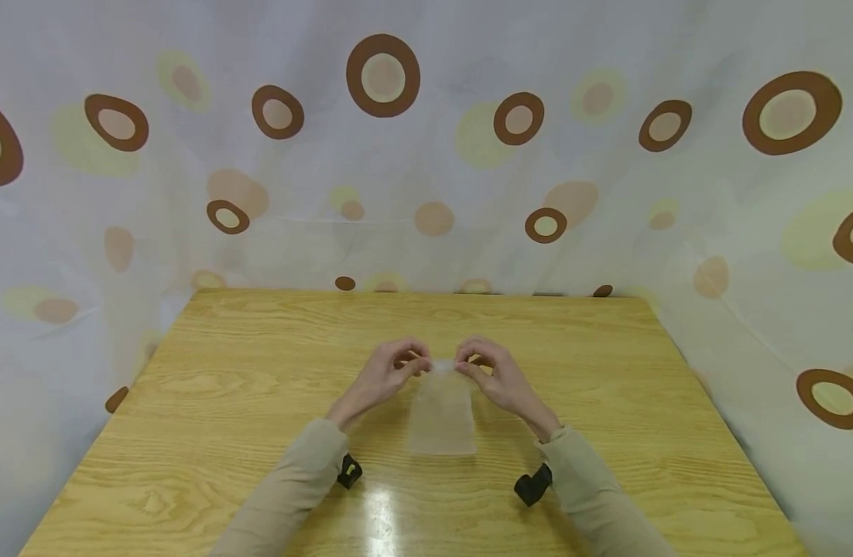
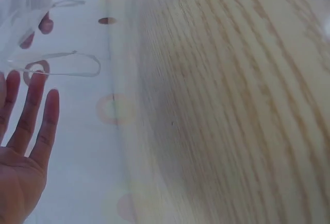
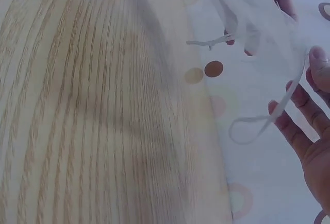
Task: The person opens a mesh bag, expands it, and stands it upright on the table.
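A thin, see-through white drawstring bag [image 1: 442, 422] hangs above the table between both hands, its mouth at the top. At the mouth's left corner my left hand [image 1: 390, 373] pinches the edge between thumb and fingertip. The right hand [image 1: 498, 377] grips the opposite corner the same way. Loops of pale drawstring [image 2: 82, 74] stick out from the bag's side in the left wrist view. Another drawstring loop [image 3: 245, 130] dangles by the right fingers in the right wrist view. In both wrist views, the other fingers are spread and fairly straight.
The wood-grain table [image 1: 245, 371] reaches back to a white curtain [image 1: 426, 155] with brown rings and pale dots, which also runs along both sides. Black wrist devices [image 1: 534, 486] show below the sleeves [image 1: 287, 480]. Light glares off the table's near part.
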`<state>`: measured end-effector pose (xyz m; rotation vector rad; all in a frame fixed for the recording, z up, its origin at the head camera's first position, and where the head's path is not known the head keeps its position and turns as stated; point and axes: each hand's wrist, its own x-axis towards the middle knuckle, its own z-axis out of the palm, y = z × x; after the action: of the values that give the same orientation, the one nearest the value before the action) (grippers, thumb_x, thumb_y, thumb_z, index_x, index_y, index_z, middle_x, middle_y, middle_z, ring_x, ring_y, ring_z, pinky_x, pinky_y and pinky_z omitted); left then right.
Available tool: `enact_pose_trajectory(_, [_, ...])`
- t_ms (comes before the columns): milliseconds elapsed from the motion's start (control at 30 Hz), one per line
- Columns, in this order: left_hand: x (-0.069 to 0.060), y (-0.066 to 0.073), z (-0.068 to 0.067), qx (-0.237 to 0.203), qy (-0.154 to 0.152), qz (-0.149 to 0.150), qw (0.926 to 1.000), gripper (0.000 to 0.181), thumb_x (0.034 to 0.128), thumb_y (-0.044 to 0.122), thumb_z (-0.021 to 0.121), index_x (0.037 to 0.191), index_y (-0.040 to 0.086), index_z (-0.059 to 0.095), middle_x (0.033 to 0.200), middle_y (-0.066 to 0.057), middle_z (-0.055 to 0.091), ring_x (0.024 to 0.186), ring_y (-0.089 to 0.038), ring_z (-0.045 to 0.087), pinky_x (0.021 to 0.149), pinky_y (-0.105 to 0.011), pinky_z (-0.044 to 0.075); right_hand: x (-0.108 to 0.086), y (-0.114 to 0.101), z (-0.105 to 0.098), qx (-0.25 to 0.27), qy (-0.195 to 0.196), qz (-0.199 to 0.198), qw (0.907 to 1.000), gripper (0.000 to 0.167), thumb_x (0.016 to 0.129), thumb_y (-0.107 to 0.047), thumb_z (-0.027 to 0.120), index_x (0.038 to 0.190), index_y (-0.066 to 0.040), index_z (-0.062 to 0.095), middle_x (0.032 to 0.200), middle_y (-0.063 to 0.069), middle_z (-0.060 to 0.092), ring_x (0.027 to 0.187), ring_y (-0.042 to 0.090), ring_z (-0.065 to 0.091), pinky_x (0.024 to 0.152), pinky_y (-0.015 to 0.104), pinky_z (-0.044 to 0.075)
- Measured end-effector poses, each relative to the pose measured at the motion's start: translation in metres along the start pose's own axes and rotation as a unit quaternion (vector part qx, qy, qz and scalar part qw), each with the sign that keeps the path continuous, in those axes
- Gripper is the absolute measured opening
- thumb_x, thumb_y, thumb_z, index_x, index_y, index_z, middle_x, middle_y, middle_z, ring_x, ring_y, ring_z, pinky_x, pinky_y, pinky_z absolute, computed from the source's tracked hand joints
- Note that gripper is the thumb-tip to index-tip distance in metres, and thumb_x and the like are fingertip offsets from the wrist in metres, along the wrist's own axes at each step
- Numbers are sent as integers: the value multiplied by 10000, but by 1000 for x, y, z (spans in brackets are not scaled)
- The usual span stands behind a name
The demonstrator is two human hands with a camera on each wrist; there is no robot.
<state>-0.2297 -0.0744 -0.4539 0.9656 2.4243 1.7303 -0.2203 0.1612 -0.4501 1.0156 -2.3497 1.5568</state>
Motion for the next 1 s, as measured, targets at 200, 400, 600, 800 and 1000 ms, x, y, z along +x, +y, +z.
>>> enact_pose_trajectory(200, [1, 3, 2, -256, -226, -126, 9993, 168, 995, 154, 640, 1122, 53, 681, 1133, -161, 703, 997, -305, 711, 814, -522, 610, 1, -2, 0, -350, 77, 154, 9992, 90, 921, 69, 652, 931, -17, 678, 982, 154, 662, 876, 171, 607, 757, 348, 581])
enact_pose_trajectory(400, [0, 1, 2, -294, -226, -216, 9991, 140, 967, 145, 679, 1076, 64, 712, 1094, -143, 719, 993, -229, 696, 828, -484, 613, 2, -13, 1, -334, 66, 89, 9994, 72, 916, 106, 637, 909, 37, 656, 951, 184, 648, 849, 194, 604, 744, 346, 584])
enact_pose_trajectory(600, [-3, -2, 2, -341, -293, -306, 9985, 181, 971, 131, 675, 1129, 46, 699, 1140, -157, 713, 1033, -255, 692, 835, -289, 607, 3, -35, -1, -253, 73, -248, 9993, 98, 900, 137, 636, 899, 40, 647, 930, 191, 641, 837, 192, 605, 746, 260, 574])
enact_pose_trajectory(800, [-2, -1, 4, -212, -197, -132, 9995, 125, 959, 152, 692, 1063, 91, 724, 1121, -144, 710, 1035, -190, 670, 873, -327, 589, 1, -11, 3, -416, 116, -235, 9988, 107, 897, 139, 637, 899, 34, 656, 950, 197, 645, 847, 265, 611, 740, 328, 590])
enact_pose_trajectory(1000, [-1, -1, 2, -147, 19, 402, 9991, 50, 937, 79, 688, 977, 72, 719, 1025, -137, 717, 955, -128, 668, 899, -396, 584, 0, 2, 3, -479, -62, -540, 9974, 144, 882, 136, 656, 904, -7, 652, 947, 160, 649, 847, 250, 621, 738, 310, 588])
